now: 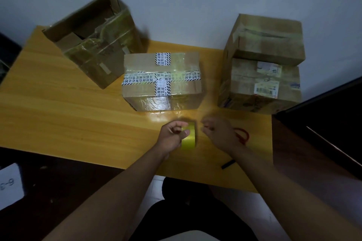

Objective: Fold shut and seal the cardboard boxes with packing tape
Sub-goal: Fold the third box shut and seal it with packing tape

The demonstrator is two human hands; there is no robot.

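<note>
My left hand [172, 135] grips a yellowish roll of packing tape [189, 137] above the table's front middle. My right hand [219, 132] hovers just to the right of the roll, blurred, its fingers curled and pinched; I cannot tell whether a tape end is between them. A closed cardboard box [162, 82] with printed black-and-white tape crossing its top stands right behind the hands. An open box [94, 39] with raised flaps sits at the back left. Two closed boxes are stacked at the right, the upper box [268, 39] on the lower box [262, 88].
Red-handled scissors [242, 135] lie partly under my right wrist. A black marker [228, 164] rests near the front edge of the wooden table [58, 103]. A dark surface [323, 113] borders the right side, a white paper [9, 184] lies at the lower left.
</note>
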